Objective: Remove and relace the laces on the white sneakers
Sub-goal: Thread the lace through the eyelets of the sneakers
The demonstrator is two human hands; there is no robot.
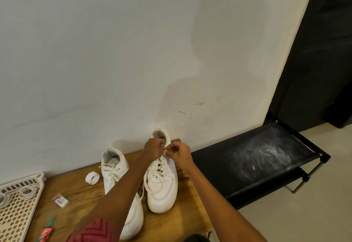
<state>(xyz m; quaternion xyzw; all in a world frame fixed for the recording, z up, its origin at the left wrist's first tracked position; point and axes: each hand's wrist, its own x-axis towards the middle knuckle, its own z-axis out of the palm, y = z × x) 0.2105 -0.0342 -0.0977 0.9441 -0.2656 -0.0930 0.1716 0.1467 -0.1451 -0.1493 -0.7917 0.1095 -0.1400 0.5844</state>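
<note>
**Both hands at the top eyelets of the right-hand sneaker**

I see a pale wall (114, 51) filling most of the view, with a dark doorway (323, 51) at the far right. Below it sits a black rack (247, 161), its top dusted with white smears.

The wooden bench (80, 190) carries the pair. Its near edge is cut off by the frame.

Two white sneakers stand toes toward me, heels near the wall. The left sneaker (114, 165) is partly hidden behind my left forearm; its lace (109, 168) lies loose across the tongue. The right sneaker (162, 186) is still laced through most eyelets.

A cream perforated tray (17, 213) runs off the left edge; it holds pale coiled items (27, 192), too small for me to identify.

My left hand (153, 149) and right hand (180, 151) meet above the collar of the right sneaker, fingers curled, each pinching the right sneaker's lace (165, 149). Which eyelet the ends pass through I cannot make out.

Smaller items: a white tape ring (92, 178), a small printed box (60, 200), and a red-and-green object (47, 228) that I cannot name.
</note>
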